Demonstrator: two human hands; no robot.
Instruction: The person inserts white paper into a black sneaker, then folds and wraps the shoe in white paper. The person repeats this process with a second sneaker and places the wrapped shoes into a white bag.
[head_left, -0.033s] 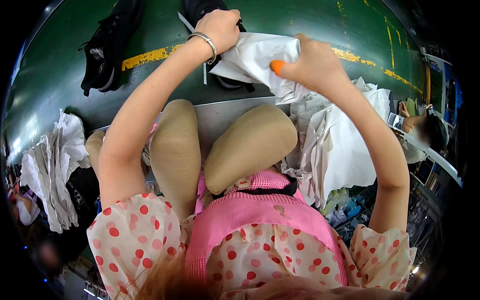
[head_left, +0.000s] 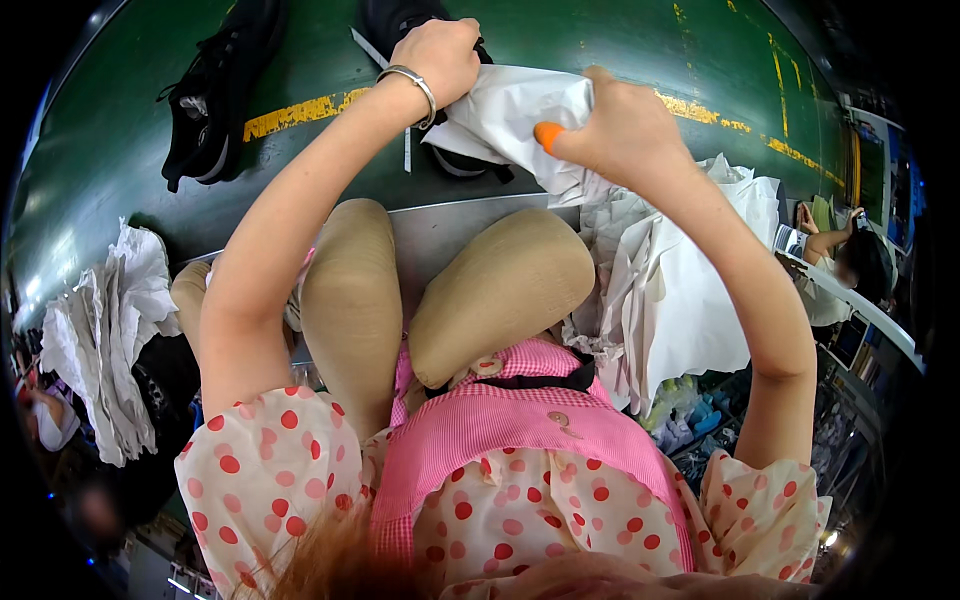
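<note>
My left hand (head_left: 437,62), with a metal bangle at its wrist, is closed over the upper part of a black lace-up sneaker (head_left: 398,14); its fingertips are mostly hidden. Crumpled white paper (head_left: 510,110) stretches from beside that hand and covers much of the shoe. On the paper's right side, my right hand (head_left: 625,125) grips it, the thumb in an orange finger cover pressing on its face. Below the paper, the shoe's lower end shows. A second black sneaker (head_left: 205,115) lies further left, apart from both hands.
The green tabletop (head_left: 600,35) carries a worn yellow line. White paper sheets (head_left: 680,290) are heaped at my right, with more crumpled paper (head_left: 110,320) at my left. My knees sit against the table's metal edge (head_left: 440,220). Another person (head_left: 835,265) is at far right.
My right hand and the paper in it have shifted slightly left. My left hand stays where it was on the sneaker.
</note>
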